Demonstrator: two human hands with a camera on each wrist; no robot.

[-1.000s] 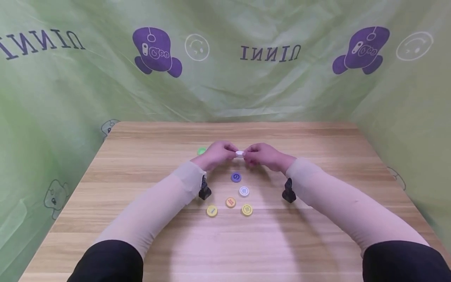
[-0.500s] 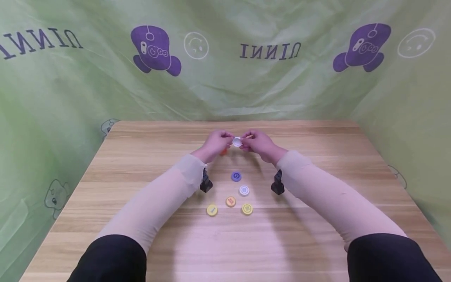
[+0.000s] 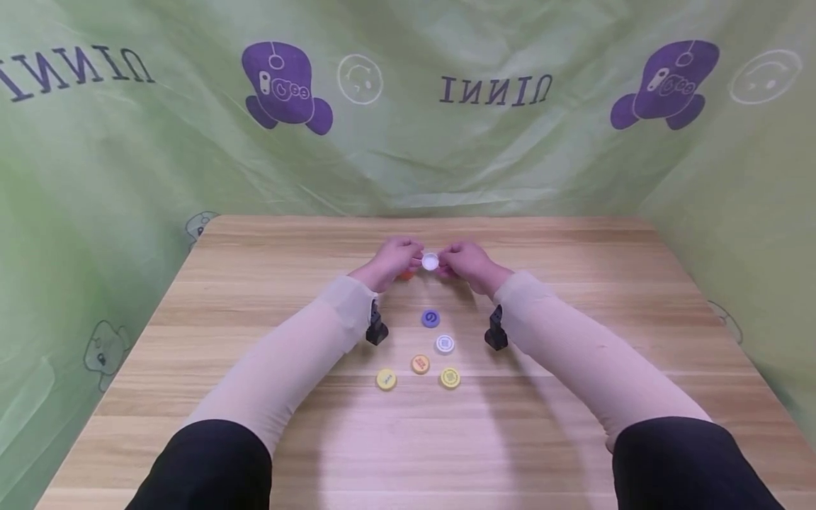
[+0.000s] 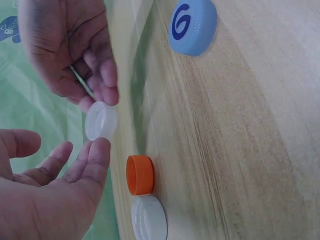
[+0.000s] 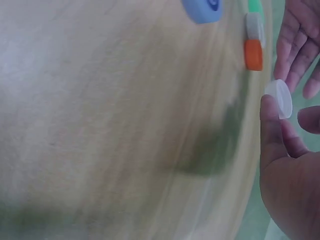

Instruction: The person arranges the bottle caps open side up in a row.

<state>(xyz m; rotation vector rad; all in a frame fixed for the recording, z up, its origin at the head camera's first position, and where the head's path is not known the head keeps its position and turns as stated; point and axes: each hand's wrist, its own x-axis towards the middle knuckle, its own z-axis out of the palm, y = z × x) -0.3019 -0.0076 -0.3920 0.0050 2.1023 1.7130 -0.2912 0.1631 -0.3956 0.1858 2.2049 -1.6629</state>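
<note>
Nearest, on the body side of both hands: black cuffs point(image 3: 207, 467) over pale sleeves point(image 3: 287, 347). Farther out on the wooden table point(image 3: 408, 446), a yellow cap point(image 3: 386, 380) in line with the left hand point(image 3: 392, 263), a second yellow cap point(image 3: 450, 378) toward the right hand point(image 3: 472, 264), a light-orange cap point(image 3: 420, 364) between. Next, a printed white cap point(image 3: 445, 344), then a blue cap point(image 3: 431, 318), closer to the fingers. Beyond, between both hands and above the table, a translucent white cap point(image 3: 430, 262), its rim pinched from each side by thumb and finger; other fingers loosely bent. Beneath the left hand, a bright-orange cap point(image 4: 140, 175), open side up, just beside a plain white cap point(image 4: 149, 219); then a green cap point(image 5: 255, 6), partly out of view. Farthest, past both hands, a green backdrop point(image 3: 408, 170) with purple figures.
</note>
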